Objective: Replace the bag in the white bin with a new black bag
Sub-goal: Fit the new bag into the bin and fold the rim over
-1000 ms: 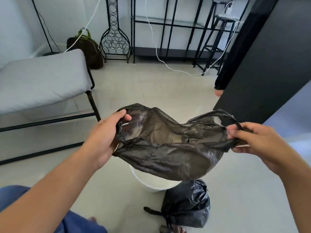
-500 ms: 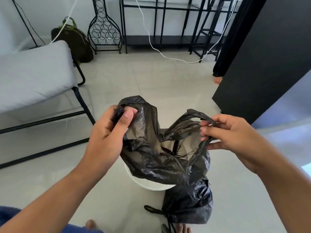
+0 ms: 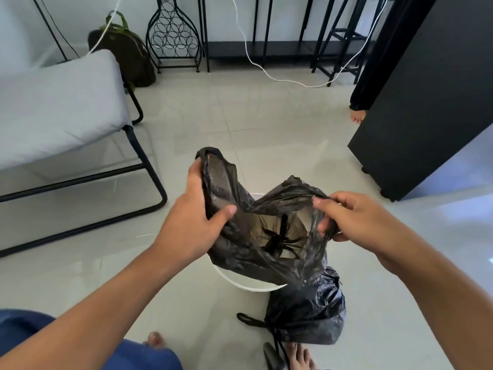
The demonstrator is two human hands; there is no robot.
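Note:
I hold a new black bag (image 3: 256, 252) by its rim, its mouth spread so that I look down into it. My left hand (image 3: 194, 222) grips the left edge of the rim, thumb inside. My right hand (image 3: 349, 217) pinches the right edge. The bag hangs directly over the white bin (image 3: 240, 283), which is mostly hidden; only a curved strip of its rim shows below the bag. A full, tied black bag (image 3: 306, 313) sits on the floor just right of the bin, near my feet.
A grey cushioned bench on a black metal frame (image 3: 61, 113) stands to the left. A black cabinet (image 3: 416, 102) is on the right, with another person's foot (image 3: 357, 117) beside it. A white cable (image 3: 269, 73), wire rack and backpack lie at the back.
Both hands have come closer together and lowered, turning the bag from stretched sideways to mouth-up over the bin. The view has tilted further down.

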